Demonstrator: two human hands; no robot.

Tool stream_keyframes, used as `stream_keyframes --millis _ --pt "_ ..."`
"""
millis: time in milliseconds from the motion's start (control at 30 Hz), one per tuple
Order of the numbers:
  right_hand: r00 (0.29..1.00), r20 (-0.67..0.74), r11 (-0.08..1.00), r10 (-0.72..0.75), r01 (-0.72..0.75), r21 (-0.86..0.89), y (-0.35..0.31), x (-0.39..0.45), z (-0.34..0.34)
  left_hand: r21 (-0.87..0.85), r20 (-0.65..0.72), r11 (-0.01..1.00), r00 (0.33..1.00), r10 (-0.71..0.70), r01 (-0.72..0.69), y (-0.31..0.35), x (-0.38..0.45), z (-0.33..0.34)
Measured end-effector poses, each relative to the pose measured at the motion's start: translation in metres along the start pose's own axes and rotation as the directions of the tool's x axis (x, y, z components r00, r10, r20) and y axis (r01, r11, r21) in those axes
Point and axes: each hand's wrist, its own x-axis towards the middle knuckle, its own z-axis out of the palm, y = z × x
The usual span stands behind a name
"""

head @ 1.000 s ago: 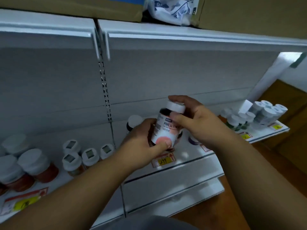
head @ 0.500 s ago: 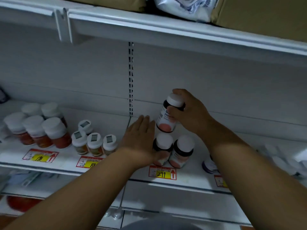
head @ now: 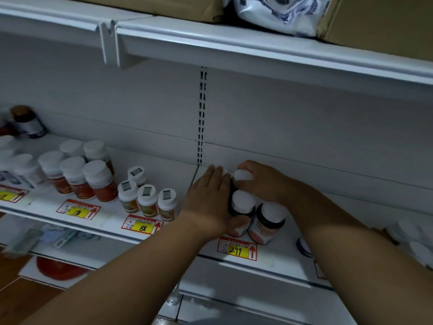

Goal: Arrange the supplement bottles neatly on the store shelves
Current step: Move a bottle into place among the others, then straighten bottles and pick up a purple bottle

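Right hand (head: pixel 262 181) grips a white-capped bottle (head: pixel 242 175) on the shelf (head: pixel 281 256).

Above you, cardboard boxes (head: pixel 384 22) sit on the top shelf with a white printed bag (head: pixel 278 12) wedged between them. A slotted upright (head: pixel 202 113) runs down the back panel. Along the shelf edge you'll see yellow price tags: one reading 198 (head: pixel 78 209), one reading 88 (head: pixel 141 225), one reading 299 (head: pixel 236 248). Lower left, a red round thing (head: pixel 59 269) lies on a lower shelf, blurred
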Motion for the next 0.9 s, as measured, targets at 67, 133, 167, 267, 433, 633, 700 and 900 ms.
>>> stream_keyframes --millis 67,133,167,267,433,633,700,900 --pt "0.999 0.030 0.998 0.014 -0.012 -0.062 -0.001 0.000 0.000 0.006 -0.008 1.000 1.000 -0.012 0.012 0.003 0.000 -0.001" --pt "0.999 0.034 0.995 0.015 -0.011 -0.100 -0.002 -0.001 0.000 0.009 -0.014 1.000 1.000 -0.019 0.019 0.005 0.000 -0.002" --pt "0.999 0.032 0.994 0.008 -0.004 -0.107 -0.002 -0.001 0.001 0.007 -0.015 1.000 1.000 -0.018 0.018 0.006 0.000 -0.002" --pt "1.000 0.023 0.990 0.021 -0.017 -0.139 -0.002 -0.001 0.005 -0.009 -0.001 1.000 1.000 -0.003 0.003 0.004 0.001 -0.003" --pt "0.993 -0.115 0.988 0.002 -0.020 -0.155 -0.010 -0.009 0.007 -0.075 -0.065 0.997 0.997 0.031 -0.036 -0.003 -0.006 -0.011" --pt "0.946 -0.281 0.973 -0.161 0.105 -0.206 -0.067 -0.021 0.014 -0.194 -0.296 0.973 0.953 0.064 -0.126 -0.035 -0.044 -0.047" --pt "0.927 -0.303 0.966 -0.222 0.166 -0.199 -0.104 -0.018 0.026 -0.209 -0.286 0.975 0.958 0.005 -0.068 -0.063 -0.060 -0.064" --pt "0.877 -0.311 0.930 -0.366 0.341 -0.135 -0.250 0.019 0.102 -0.147 -0.320 0.980 0.931 -0.177 0.136 -0.195 -0.144 -0.109"
